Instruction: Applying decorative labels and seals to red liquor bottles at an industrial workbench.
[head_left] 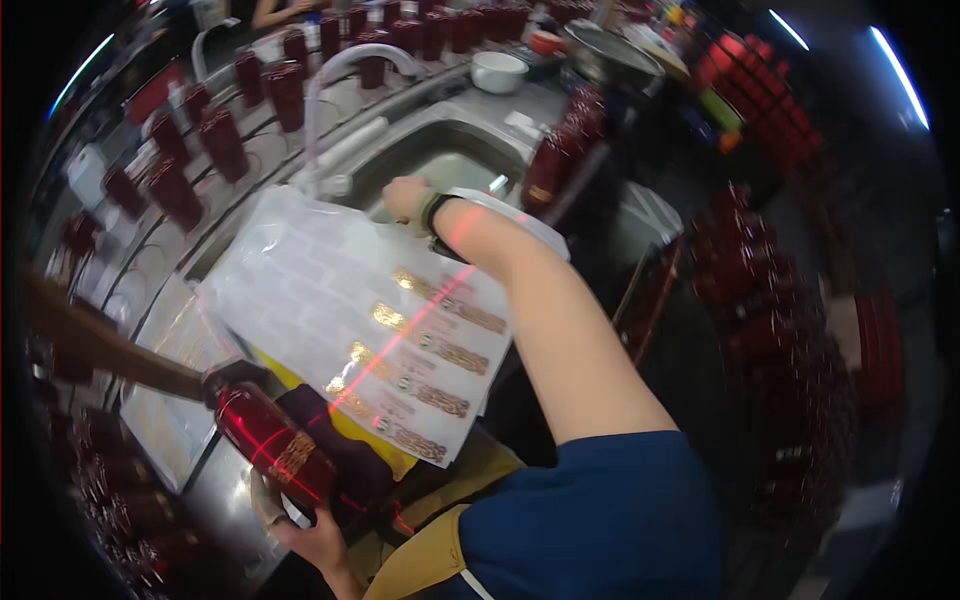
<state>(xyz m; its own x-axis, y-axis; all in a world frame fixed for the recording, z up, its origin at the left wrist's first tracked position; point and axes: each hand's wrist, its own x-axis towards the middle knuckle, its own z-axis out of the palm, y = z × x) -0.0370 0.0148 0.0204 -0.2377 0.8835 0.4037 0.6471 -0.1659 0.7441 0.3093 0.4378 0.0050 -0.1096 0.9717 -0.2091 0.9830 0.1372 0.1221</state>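
My left hand (312,535) is closed around the lower end of a glossy dark red bottle (280,450) with a gold decoration on its side. The bottle lies tilted, its upper end against a dark holder (235,378) on a brown bar. Above the sink (470,135), near its front edge, my right hand (405,198) is curled, fingers downward; anything in it is hidden. A band circles that wrist. Between the hands lies a white decal sheet (420,340) with rows of gold and brown prints. A red light line crosses the sheet, my right forearm and the bottle.
A pale curved faucet (318,110) rises beside the sink. Several dark red vessels (222,145) stand in rows at the back left, more (565,150) right of the sink. A white bowl (498,72) sits behind it. Stacked red vessels (750,290) fill the right side.
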